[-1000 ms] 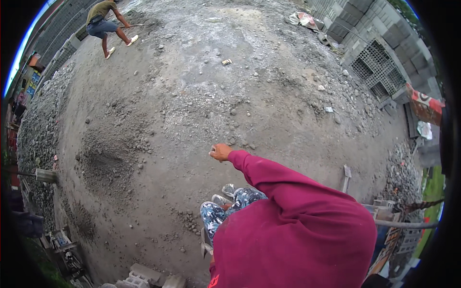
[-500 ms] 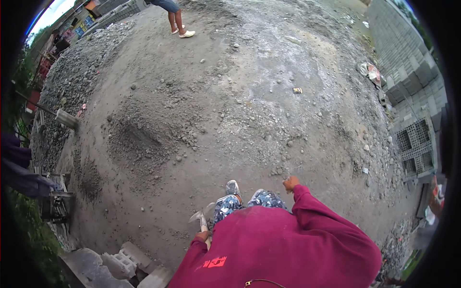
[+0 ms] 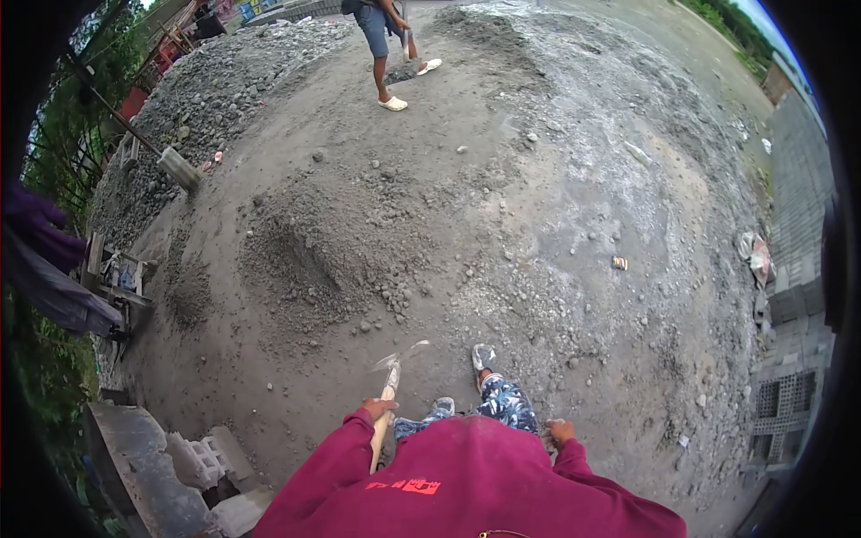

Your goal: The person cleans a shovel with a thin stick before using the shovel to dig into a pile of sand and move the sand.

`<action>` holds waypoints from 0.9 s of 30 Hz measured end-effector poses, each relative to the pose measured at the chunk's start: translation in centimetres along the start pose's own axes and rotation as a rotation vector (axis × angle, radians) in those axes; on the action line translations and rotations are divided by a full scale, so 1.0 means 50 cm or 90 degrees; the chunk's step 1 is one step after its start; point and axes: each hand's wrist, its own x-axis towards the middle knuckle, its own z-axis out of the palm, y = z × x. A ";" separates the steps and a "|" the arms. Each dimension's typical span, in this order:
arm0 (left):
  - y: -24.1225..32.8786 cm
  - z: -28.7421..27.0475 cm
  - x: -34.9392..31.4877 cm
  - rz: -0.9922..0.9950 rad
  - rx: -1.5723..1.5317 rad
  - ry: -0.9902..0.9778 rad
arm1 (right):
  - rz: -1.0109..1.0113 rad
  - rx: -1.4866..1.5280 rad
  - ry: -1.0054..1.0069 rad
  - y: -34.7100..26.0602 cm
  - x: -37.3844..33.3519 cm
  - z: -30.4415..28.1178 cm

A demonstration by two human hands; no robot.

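Note:
My left hand [image 3: 380, 408] is wrapped round the pale wooden handle of a shovel [image 3: 387, 394], held low at my left side. The shovel's metal blade points forward, just above or against the dirt; it is foreshortened, so I cannot tell whether it touches. On the other side my right hand [image 3: 561, 432] hangs by my thigh with its fingers curled in and nothing seen in them. Ahead and to the left lies a heap of grey sand and gravel [image 3: 314, 255] with a hollow in its near side.
Another person [image 3: 377, 45] stands at the far side, holding a long-handled tool to the ground. Concrete rubble [image 3: 193, 457] lies at near left, behind a post stub [image 3: 179, 170] and a gravel pile [image 3: 215, 99]. Along the right run stacked hollow blocks [image 3: 785, 403] and a crumpled sack [image 3: 755, 255].
My left hand has brought the shovel forward, and my right hand has dropped back to my side. My feet have stepped. My view has shifted, showing more of the other person and their tool.

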 end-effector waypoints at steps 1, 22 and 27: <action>0.040 0.011 -0.021 -0.009 -0.062 -0.049 | 0.010 -0.011 -0.001 -0.040 0.022 -0.002; 0.654 0.166 -0.136 0.087 -0.129 -0.413 | -0.126 0.152 0.107 -0.334 0.091 -0.049; 0.699 0.148 -0.160 0.128 -0.118 -0.511 | 0.084 0.188 0.127 -0.169 0.036 0.017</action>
